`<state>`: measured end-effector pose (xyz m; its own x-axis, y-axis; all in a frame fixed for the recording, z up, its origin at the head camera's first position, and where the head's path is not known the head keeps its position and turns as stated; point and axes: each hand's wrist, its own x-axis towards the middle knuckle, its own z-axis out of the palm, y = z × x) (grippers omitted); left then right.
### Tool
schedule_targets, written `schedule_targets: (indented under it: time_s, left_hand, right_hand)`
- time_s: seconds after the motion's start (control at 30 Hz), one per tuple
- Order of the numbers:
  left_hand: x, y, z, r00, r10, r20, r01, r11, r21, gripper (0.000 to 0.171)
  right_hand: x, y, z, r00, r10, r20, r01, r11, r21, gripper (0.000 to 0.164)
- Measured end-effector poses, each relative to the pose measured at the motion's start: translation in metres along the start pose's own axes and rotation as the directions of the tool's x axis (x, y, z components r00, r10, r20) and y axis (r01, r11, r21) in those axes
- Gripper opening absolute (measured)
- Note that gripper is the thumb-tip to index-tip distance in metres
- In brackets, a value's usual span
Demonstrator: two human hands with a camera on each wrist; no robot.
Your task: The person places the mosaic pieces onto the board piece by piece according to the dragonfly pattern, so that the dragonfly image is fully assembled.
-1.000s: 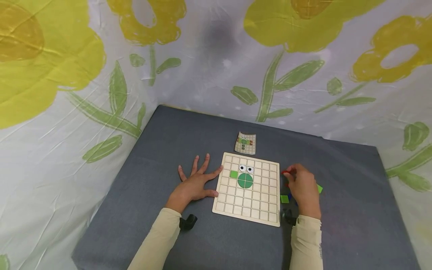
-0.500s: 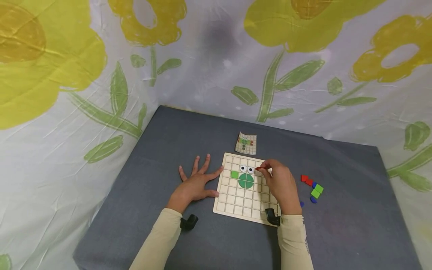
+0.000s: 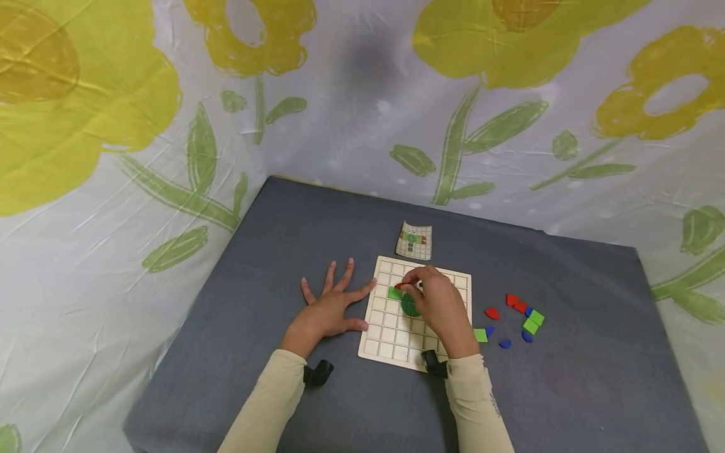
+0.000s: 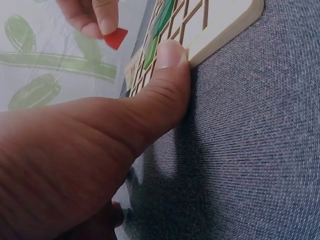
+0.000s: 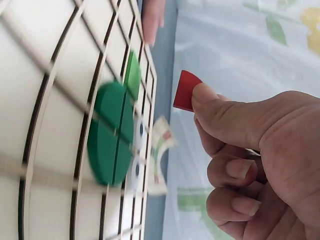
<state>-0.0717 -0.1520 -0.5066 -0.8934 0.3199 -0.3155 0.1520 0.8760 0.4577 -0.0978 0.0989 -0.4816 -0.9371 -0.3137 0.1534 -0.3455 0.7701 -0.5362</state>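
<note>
My right hand [image 3: 443,308] pinches a red quarter-circle tile [image 5: 185,91] between thumb and fingertips, held above the wooden grid board [image 3: 381,335]. On the board, a dark green circle made of several pieces [image 5: 106,140] sits below two white eye tiles [image 5: 138,131], mostly covered by the right hand in the head view. A light green square tile [image 3: 394,293] lies to the circle's left, close under the red tile. With fingers spread, my left hand [image 3: 324,316] rests on the table, its thumb [image 4: 170,57] and index fingertip at the board's left edge.
Behind the board lies a small picture card [image 3: 415,243] with a printed pattern on a grid. To its right are loose tiles: red ones [image 3: 492,313], light green squares [image 3: 530,326] and blue ones [image 3: 505,344]. Flowered cloth walls border the grey table [image 3: 340,220].
The right hand has carried the red tile from beside the loose pieces leftward across the board, to above the light green square. My left hand has stayed in place.
</note>
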Motion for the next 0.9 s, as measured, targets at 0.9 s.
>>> schedule_targets:
  time_s: [0.9]
  left_hand:
    - [-0.001, -0.001, 0.000, 1.000, 0.004, -0.002, -0.005, 1.000, -0.009, 0.097]
  right_hand:
    - [0.021, -0.020, 0.030, 0.989, -0.025, 0.146, 0.035, 0.997, -0.066, 0.006]
